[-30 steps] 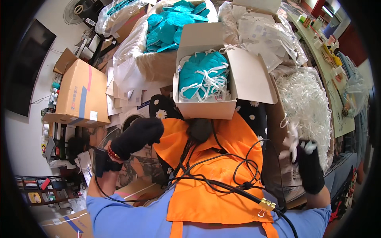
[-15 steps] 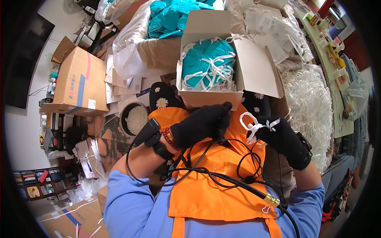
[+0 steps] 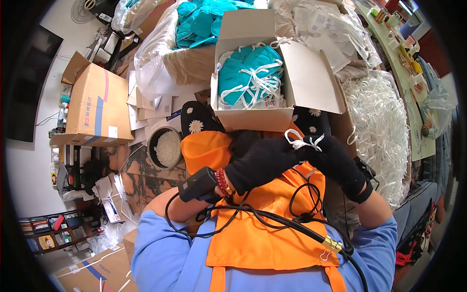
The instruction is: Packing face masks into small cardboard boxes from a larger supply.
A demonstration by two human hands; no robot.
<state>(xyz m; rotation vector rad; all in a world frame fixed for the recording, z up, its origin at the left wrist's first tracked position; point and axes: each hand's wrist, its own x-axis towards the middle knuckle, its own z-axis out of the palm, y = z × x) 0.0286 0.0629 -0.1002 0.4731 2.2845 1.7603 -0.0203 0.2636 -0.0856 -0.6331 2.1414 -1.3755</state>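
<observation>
My gloved left hand [image 3: 267, 163] and gloved right hand [image 3: 333, 160] meet in front of my orange apron [image 3: 262, 224]. A small bundle of white elastic straps [image 3: 302, 142] with a loop and loose ends stands up between them. My right hand is closed on the straps. The fingers of my left hand are closed against their lower part, with the fingertips partly hidden. Just beyond the hands, an open white carton [image 3: 255, 120] rests on my lap. Inside it lie teal face masks [image 3: 243, 73] with white straps tangled on top.
A plastic-lined box [image 3: 189, 70] heaped with more teal masks [image 3: 204, 22] stands behind the carton. To the right is a large pile of white straps [image 3: 377, 131]. At left are a bowl of white pellets [image 3: 168, 148] and a cardboard box [image 3: 92, 104]. Black cables [image 3: 262, 211] cross my apron.
My left hand has moved right to meet the straps. My right hand has shifted slightly left and up with the straps in it. The carton appears a little further left.
</observation>
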